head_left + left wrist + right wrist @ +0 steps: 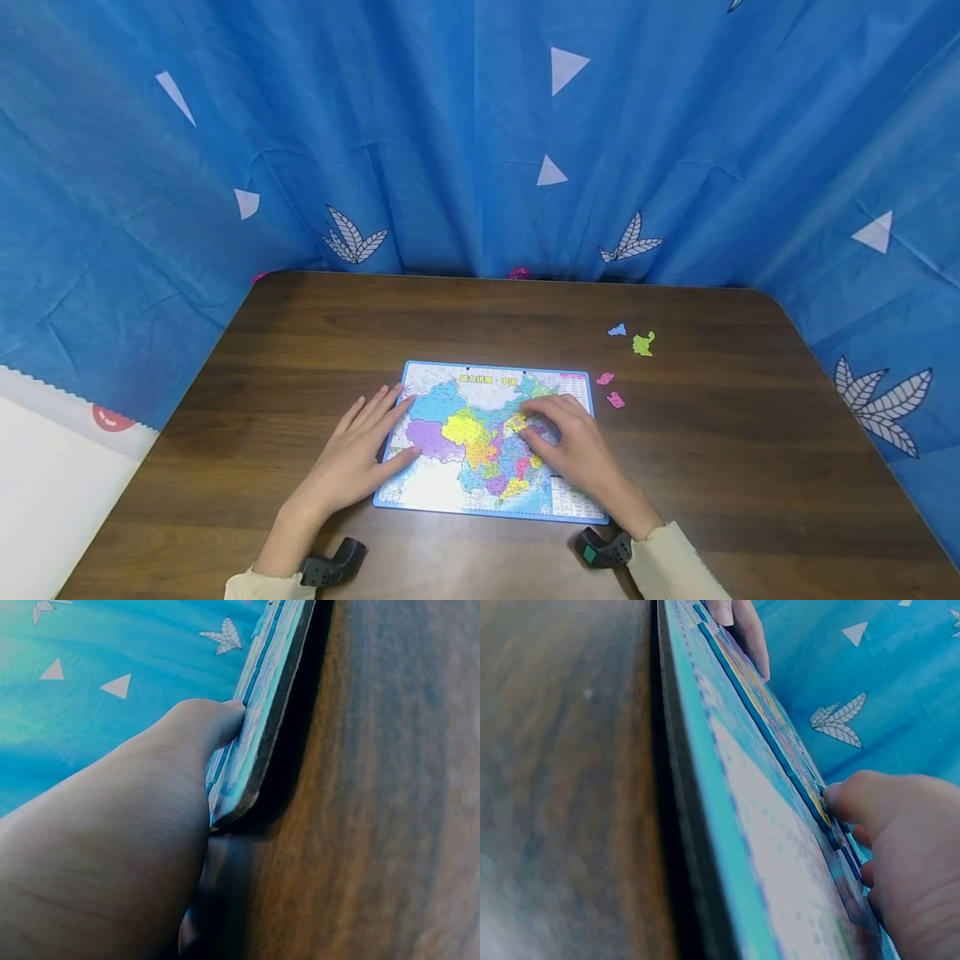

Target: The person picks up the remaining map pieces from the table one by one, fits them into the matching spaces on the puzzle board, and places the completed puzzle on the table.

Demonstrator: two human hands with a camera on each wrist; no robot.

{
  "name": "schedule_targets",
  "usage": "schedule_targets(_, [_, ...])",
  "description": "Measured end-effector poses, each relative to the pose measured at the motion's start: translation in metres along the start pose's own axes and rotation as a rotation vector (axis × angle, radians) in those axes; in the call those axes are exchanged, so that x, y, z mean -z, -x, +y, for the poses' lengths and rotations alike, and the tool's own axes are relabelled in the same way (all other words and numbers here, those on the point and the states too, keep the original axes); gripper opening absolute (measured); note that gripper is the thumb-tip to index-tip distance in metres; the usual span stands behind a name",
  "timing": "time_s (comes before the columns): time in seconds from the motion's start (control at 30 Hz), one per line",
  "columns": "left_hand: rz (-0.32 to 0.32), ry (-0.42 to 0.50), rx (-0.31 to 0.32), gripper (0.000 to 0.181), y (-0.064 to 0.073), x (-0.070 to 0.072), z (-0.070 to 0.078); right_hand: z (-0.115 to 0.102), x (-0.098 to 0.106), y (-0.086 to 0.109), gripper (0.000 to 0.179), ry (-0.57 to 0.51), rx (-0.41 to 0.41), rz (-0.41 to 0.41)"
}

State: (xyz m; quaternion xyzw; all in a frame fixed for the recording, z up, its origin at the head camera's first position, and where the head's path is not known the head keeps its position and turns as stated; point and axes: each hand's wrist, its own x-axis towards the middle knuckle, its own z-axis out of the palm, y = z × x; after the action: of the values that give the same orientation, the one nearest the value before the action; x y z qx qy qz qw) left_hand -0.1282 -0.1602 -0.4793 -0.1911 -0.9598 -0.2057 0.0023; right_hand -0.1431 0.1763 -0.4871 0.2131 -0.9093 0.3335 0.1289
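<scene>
A map puzzle board [427, 492] with a blue rim lies flat on the table, most of its coloured map pieces in place. My left hand [360, 462] rests on its left edge, fingers spread and thumb on the board; the left wrist view shows the thumb [217, 724] touching the surface. Over the right half of the map, my right hand [573, 442] pinches a small yellow puzzle piece [516, 423] between thumb and index finger. In the right wrist view the right thumb [855, 796] is low against the map, and the other fingers are partly hidden.
To the right of the board lie two pink puzzle pieces [615, 400], a blue piece [617, 330] and a green piece [642, 343]. A blue curtain [450, 167] hangs behind the brown wooden table [720, 433]. Both wrists wear black devices [333, 563].
</scene>
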Motion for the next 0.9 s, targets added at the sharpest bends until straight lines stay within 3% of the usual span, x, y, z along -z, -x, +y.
schedule_targets(0.37, [0.008, 0.002, 0.008, 0.076, 0.0002, -0.0010, 0.0002, -0.0006, 0.0002, 0.0003, 0.038, 0.016, 0.015, -0.046])
schedule_targets(0.9, [-0.015, -0.008, 0.017, 0.077, 0.0010, 0.0016, 0.0013, 0.0005, 0.0020, 0.0012, 0.039, -0.027, 0.071, -0.010])
